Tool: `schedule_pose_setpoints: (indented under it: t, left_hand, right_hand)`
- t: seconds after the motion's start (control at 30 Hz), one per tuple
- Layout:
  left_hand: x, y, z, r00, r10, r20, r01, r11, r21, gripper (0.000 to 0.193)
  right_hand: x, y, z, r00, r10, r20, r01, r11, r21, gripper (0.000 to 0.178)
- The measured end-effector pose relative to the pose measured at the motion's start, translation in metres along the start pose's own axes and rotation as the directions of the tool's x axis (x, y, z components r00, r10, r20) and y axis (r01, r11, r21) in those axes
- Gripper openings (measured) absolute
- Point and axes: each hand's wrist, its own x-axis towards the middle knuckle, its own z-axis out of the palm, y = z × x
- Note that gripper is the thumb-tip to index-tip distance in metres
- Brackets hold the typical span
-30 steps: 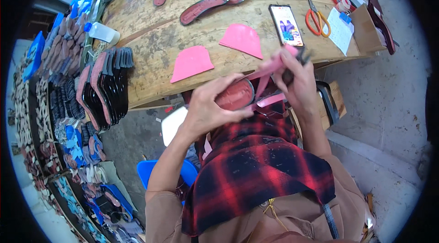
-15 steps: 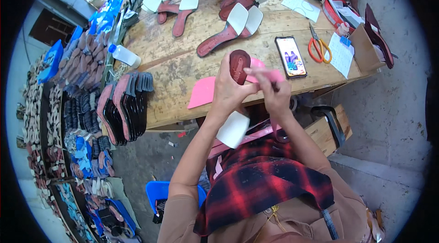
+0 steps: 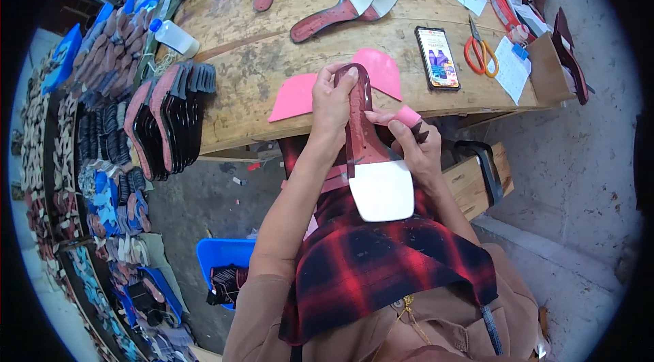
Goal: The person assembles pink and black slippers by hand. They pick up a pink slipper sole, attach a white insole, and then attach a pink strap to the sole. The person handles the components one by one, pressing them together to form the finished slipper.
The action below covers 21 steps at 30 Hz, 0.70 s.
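Note:
A dark red shoe insole (image 3: pixel 363 133) with a white front part (image 3: pixel 383 191) is held upright, heel end up, just off the table edge. My left hand (image 3: pixel 332 104) grips its heel, thumb on the face. A glossy dark strip (image 3: pixel 349 151) follows the insole's rim and hangs along its left side. Beside the right edge, my right hand (image 3: pixel 419 151) is closed, a fingertip touching the insole. A pink piece (image 3: pixel 409 115) and a dark bit (image 3: pixel 422 134) show at its fingers; what exactly they pinch is hidden. Two pink sheets (image 3: pixel 293 97) lie on the table behind.
On the wooden table (image 3: pixel 252 55) lie more insoles (image 3: pixel 323 23), a phone (image 3: pixel 438 58), orange-handled scissors (image 3: pixel 480 55) and a white bottle (image 3: pixel 175 37). Stacked insoles (image 3: pixel 160 120) stand at the left edge. A blue bin (image 3: pixel 221 251) sits on the floor; loaded shelves line the left.
The insole has turned from heel-tilted to face-on, its white part swinging right and toward me. My left thumb now presses the heel; my right hand has moved slightly lower. The view has shifted.

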Motion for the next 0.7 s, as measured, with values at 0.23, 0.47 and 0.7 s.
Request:
schedule_pose_setpoints:
  t: [0.23,0.47,0.7]
  left_hand:
    - [0.017,-0.023,-0.021,0.917,-0.388,0.089,0.391,0.833,-0.391,0.015]
    - [-0.016,0.037,-0.053,0.968,-0.242,0.072,0.246,0.838,-0.487,0.032]
    - [-0.083,0.083,-0.077,0.888,0.143,0.437,-0.443,0.520,0.730,0.076]
  right_hand:
    - [0.003,0.034,-0.009,0.971,-0.070,0.227,0.001,0.956,0.294,0.053]
    - [0.030,-0.001,0.058,0.975,-0.060,0.212,0.029,0.988,0.150,0.092]
    - [0.026,0.001,0.042,0.901,0.123,0.416,-0.377,0.696,0.611,0.076]
